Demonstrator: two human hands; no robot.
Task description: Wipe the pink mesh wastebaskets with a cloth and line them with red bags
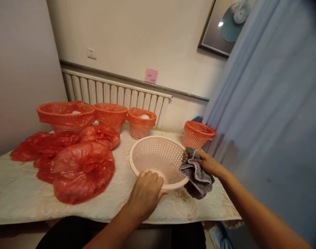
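A pale pink perforated basket (158, 152) lies tilted on the cloth-covered table, its opening toward me. My left hand (147, 193) grips its near rim, fingers curled over the edge. At the basket's right side, my right hand (206, 162) holds a grey cloth with a light purple edge (198, 180). The cloth rests against the outside and rim of the basket and hangs down. The fingertips of my right hand are partly hidden in its folds.
Several baskets lined with red bags stand along the back, including a wide one (66, 114) and a small one (198, 133). Tied red bags (82, 173) cover the table's left. A blue curtain (272, 90) hangs right; a radiator (116, 93) is behind.
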